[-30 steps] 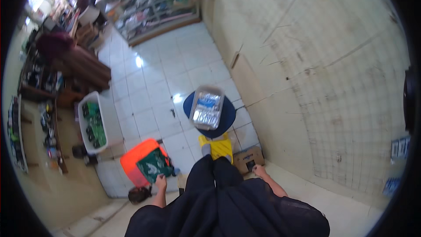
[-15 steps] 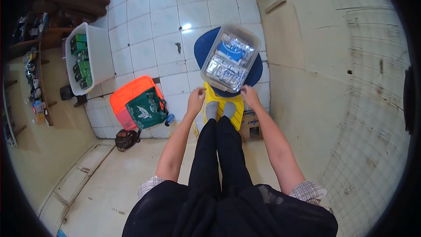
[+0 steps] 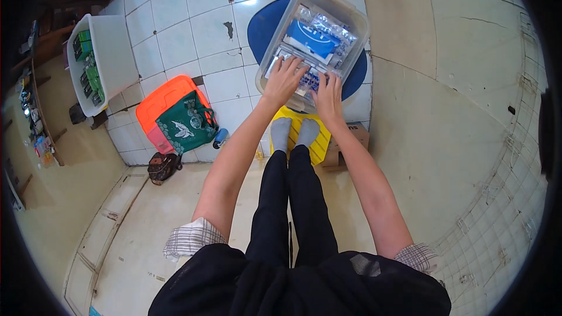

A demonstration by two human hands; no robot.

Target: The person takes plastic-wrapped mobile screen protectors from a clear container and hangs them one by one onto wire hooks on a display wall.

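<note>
Over the near end of the bin [image 3: 362, 30], we are watching the left hand [image 3: 283, 83] spreading its fingers loosely across the packets [image 3: 344, 34], gripping nothing that we can make out. Just beside it, the right hand [image 3: 329, 98] is bending its fingers down among them, and we cannot tell whether they are pinching anything. Both hands are hiding part of what is lying beneath, so we are judging a snag possible: the foil is looking slick, and a packet caught with its neighbour could slip loose or crease. Deeper in the bin, the blue packet [image 3: 313, 40] is lying uppermost, and a careless drag could pull it along. Underneath, the stool [image 3: 263, 26] is bearing the bin, whose near end is apparently jutting past the edge; hard pressing there could tip the bin and spill the packets. Lower down, the feet [image 3: 307, 133] are resting in socks over the yellow mat [image 3: 322, 145], and we are reckoning that a sudden lunge could make them slide. Near the right foot, the box [image 3: 356, 134] is taking up stepping room. Off to the left, the green bag [image 3: 187, 126] is overlapping the orange lid [image 3: 170, 89], its handles threatening to catch a stray step. Farther out, the tub [image 3: 126, 52] is standing well apart, facing little risk.
</note>
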